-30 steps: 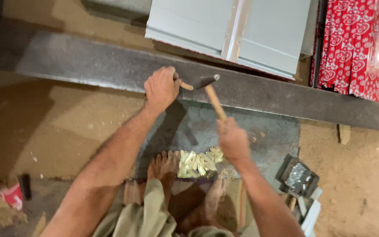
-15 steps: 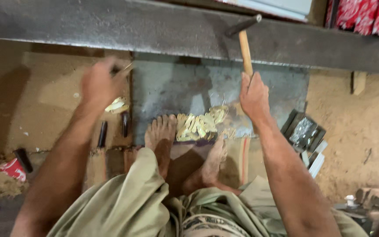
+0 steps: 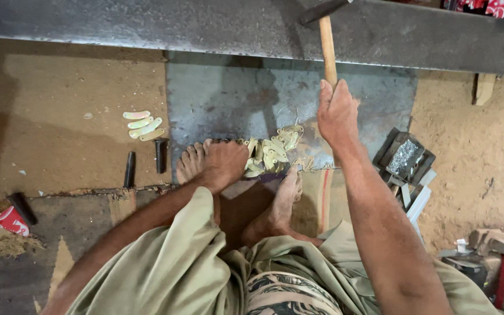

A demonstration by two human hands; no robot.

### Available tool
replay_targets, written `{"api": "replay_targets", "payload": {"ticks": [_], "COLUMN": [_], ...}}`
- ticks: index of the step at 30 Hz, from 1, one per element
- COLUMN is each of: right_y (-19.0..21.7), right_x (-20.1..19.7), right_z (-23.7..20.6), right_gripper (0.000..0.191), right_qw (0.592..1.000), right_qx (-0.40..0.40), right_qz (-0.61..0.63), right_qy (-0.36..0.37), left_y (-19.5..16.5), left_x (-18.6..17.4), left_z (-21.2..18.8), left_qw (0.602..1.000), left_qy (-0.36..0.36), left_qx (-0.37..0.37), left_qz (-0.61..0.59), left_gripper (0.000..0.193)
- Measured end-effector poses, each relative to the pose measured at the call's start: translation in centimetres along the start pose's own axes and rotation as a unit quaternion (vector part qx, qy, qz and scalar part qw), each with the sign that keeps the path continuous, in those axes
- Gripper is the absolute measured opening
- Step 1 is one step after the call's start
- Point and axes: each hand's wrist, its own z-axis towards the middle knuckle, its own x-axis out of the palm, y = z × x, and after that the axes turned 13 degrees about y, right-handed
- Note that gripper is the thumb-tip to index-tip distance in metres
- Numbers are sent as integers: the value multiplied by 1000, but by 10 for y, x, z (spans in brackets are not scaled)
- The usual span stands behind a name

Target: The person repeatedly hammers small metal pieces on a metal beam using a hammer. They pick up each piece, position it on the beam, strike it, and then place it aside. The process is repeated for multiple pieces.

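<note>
Clenched round a wooden hammer handle (image 3: 328, 49), the right hand (image 3: 338, 114) holds the hammer upright in the frame, its long axis running from the hand straight toward the dark steel beam (image 3: 147, 26) at the top edge. The hammer head (image 3: 322, 10) lies over that beam and points left and slightly down. The left hand (image 3: 224, 163) reaches down at the near edge of the grey steel plate (image 3: 217, 93), its fingers at the left end of the pile of small pale yellow pieces (image 3: 272, 150); whether it has closed on one I cannot tell, as the back of the hand hides the fingertips. Both bare feet (image 3: 275, 204) rest at the plate's near edge beside the pile.

Four pieces (image 3: 142, 125) lie set apart on the brown floor off the plate's left edge, with two dark punches (image 3: 161, 154) just below them. By my reading, those four are done and the much larger pile is left, so the work looks early.

A small metal box (image 3: 403, 158) sits off the plate's right edge.
</note>
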Motion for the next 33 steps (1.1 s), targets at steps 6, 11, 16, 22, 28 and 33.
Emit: {"api": "replay_targets", "payload": {"ticks": [6, 11, 16, 22, 28, 33], "right_y": [1, 0, -11, -11, 18, 46], "right_x": [4, 4, 11, 19, -9, -39], "right_z": [-1, -3, -2, 6, 10, -4], "right_gripper": [38, 37, 37, 36, 36, 38], "right_qw": [1000, 999, 999, 999, 999, 998], "right_qx": [9, 10, -11, -14, 21, -42], "right_qz": [15, 40, 34, 40, 3, -7], "right_qy": [-6, 0, -8, -23, 30, 55], "left_y": [2, -9, -1, 62, 115, 123], "left_x": [-8, -9, -25, -131, -212, -206], "left_z": [-21, -26, -34, -44, 7, 14], "left_qw": [1000, 998, 989, 907, 888, 886], "left_qy": [10, -56, -20, -296, -425, -432], "left_qx": [-5, -13, -22, 77, 80, -16], "left_qz": [-14, 10, -143, -288, -155, -167], "left_gripper": [15, 11, 15, 13, 13, 11]}}
